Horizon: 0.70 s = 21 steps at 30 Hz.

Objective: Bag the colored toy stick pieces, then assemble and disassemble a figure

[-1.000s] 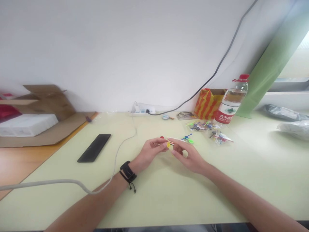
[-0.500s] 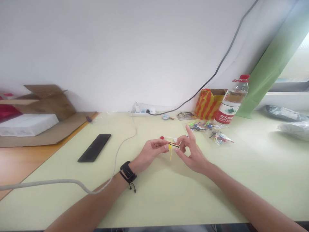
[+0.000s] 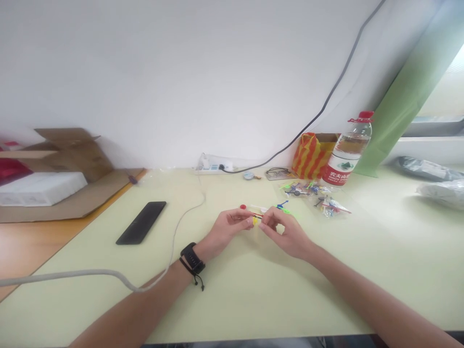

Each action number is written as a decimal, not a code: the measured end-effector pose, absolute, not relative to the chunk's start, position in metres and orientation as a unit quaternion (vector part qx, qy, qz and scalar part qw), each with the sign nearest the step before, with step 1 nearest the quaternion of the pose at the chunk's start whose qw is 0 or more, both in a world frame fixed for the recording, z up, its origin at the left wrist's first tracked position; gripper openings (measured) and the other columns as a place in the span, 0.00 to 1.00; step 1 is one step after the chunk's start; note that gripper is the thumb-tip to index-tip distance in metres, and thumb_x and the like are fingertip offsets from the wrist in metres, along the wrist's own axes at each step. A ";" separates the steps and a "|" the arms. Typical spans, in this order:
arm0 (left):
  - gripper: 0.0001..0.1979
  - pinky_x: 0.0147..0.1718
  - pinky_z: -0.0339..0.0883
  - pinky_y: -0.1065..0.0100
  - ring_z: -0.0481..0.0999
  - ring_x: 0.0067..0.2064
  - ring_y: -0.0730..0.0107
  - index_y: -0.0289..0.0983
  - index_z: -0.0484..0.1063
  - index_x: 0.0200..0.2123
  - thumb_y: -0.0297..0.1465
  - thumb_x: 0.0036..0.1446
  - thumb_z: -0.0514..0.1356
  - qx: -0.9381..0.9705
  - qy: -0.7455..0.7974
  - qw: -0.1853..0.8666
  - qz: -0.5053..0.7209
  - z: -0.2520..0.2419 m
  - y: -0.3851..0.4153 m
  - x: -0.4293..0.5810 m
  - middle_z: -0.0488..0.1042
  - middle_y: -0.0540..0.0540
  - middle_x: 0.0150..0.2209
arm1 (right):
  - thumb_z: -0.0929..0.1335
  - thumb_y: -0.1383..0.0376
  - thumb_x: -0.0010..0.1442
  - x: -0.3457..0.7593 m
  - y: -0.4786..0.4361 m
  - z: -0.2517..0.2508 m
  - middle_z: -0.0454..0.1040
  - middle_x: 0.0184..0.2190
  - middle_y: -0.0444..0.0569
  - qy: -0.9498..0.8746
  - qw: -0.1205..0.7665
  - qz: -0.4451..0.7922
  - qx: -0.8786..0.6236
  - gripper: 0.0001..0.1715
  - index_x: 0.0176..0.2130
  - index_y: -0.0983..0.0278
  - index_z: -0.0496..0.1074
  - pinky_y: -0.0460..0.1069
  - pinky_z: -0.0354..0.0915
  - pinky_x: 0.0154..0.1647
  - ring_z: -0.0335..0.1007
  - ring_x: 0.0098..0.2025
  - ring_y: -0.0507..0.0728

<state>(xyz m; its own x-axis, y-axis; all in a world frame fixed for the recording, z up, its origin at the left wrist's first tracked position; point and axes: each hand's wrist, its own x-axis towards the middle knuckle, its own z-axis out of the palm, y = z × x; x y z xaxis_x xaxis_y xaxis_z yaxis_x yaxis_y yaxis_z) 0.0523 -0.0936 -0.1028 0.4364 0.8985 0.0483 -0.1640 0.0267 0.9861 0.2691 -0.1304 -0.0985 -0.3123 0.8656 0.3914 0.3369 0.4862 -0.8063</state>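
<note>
My left hand (image 3: 229,225) is closed, with thumb and fingertips pinching a small yellow plastic piece (image 3: 254,221). A thin black rod (image 3: 258,217) runs from that piece toward my right hand (image 3: 286,232). The right thumb and fingers are curled together at the rod's far end, which they cover. A faint yellow blur hangs below the yellow piece. Just behind the hands lie a red round piece (image 3: 242,207), a blue arrow-shaped piece (image 3: 282,205) and a green piece (image 3: 283,210); a red stick and a white part there are half hidden.
Clear bags of colourful plastic parts (image 3: 328,205) lie right of the hands, near a water bottle (image 3: 346,154) and a striped bag (image 3: 308,154). A black phone-like slab (image 3: 141,223) lies left. A grey cable (image 3: 174,237) crosses my left forearm. A power strip (image 3: 213,166) stands by the wall.
My right hand's raised index finger has curled down, and its fingers have closed in on the black rod. The yellow strip below the piece has turned blurred. My left hand stays put.
</note>
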 end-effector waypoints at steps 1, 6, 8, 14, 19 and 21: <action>0.15 0.50 0.73 0.61 0.80 0.44 0.64 0.36 0.83 0.43 0.36 0.53 0.74 0.561 0.326 0.638 0.415 -0.103 -0.094 0.053 0.83 0.41 0.44 | 0.66 0.60 0.68 0.269 -0.130 -0.100 0.69 0.28 0.42 -0.750 0.426 0.311 -0.398 0.07 0.37 0.59 0.65 0.48 0.62 0.28 0.65 0.28 0.53; 0.15 0.52 0.72 0.60 0.80 0.48 0.61 0.36 0.83 0.44 0.36 0.54 0.73 0.578 0.310 0.639 0.402 -0.104 -0.094 0.053 0.83 0.40 0.47 | 0.66 0.64 0.69 0.267 -0.129 -0.105 0.71 0.30 0.43 -0.766 0.418 0.303 -0.383 0.02 0.40 0.59 0.68 0.48 0.65 0.30 0.67 0.30 0.53; 0.15 0.52 0.71 0.60 0.80 0.49 0.60 0.36 0.83 0.44 0.36 0.54 0.73 0.577 0.314 0.637 0.403 -0.104 -0.093 0.052 0.83 0.40 0.47 | 0.66 0.65 0.68 0.266 -0.128 -0.106 0.73 0.32 0.44 -0.770 0.414 0.298 -0.383 0.02 0.41 0.58 0.69 0.48 0.66 0.31 0.68 0.31 0.53; 0.15 0.52 0.71 0.60 0.79 0.47 0.62 0.36 0.83 0.43 0.36 0.53 0.74 0.555 0.323 0.643 0.418 -0.103 -0.093 0.052 0.82 0.41 0.46 | 0.66 0.62 0.68 0.269 -0.126 -0.108 0.74 0.38 0.47 -0.747 0.444 0.313 -0.384 0.20 0.58 0.56 0.63 0.49 0.68 0.32 0.70 0.33 0.54; 0.15 0.52 0.72 0.62 0.78 0.47 0.64 0.36 0.83 0.41 0.34 0.50 0.75 0.524 0.330 0.646 0.446 -0.102 -0.092 0.053 0.80 0.41 0.50 | 0.67 0.59 0.68 0.267 -0.127 -0.109 0.72 0.39 0.45 -0.705 0.484 0.336 -0.395 0.44 0.72 0.53 0.42 0.49 0.67 0.30 0.68 0.29 0.53; 0.16 0.53 0.71 0.61 0.78 0.47 0.64 0.35 0.83 0.41 0.34 0.50 0.75 0.521 0.332 0.643 0.453 -0.103 -0.092 0.053 0.80 0.41 0.49 | 0.67 0.58 0.68 0.267 -0.128 -0.106 0.72 0.38 0.45 -0.698 0.492 0.340 -0.394 0.32 0.67 0.54 0.57 0.49 0.66 0.30 0.67 0.29 0.52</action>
<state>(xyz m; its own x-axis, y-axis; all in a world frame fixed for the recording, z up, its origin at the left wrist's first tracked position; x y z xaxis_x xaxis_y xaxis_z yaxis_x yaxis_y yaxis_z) 0.0531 -0.0918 -0.1027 0.3703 0.9278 0.0447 -0.2365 0.0476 0.9705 0.2669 -0.1280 -0.1061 -0.2058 0.8846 0.4185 0.2166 0.4582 -0.8620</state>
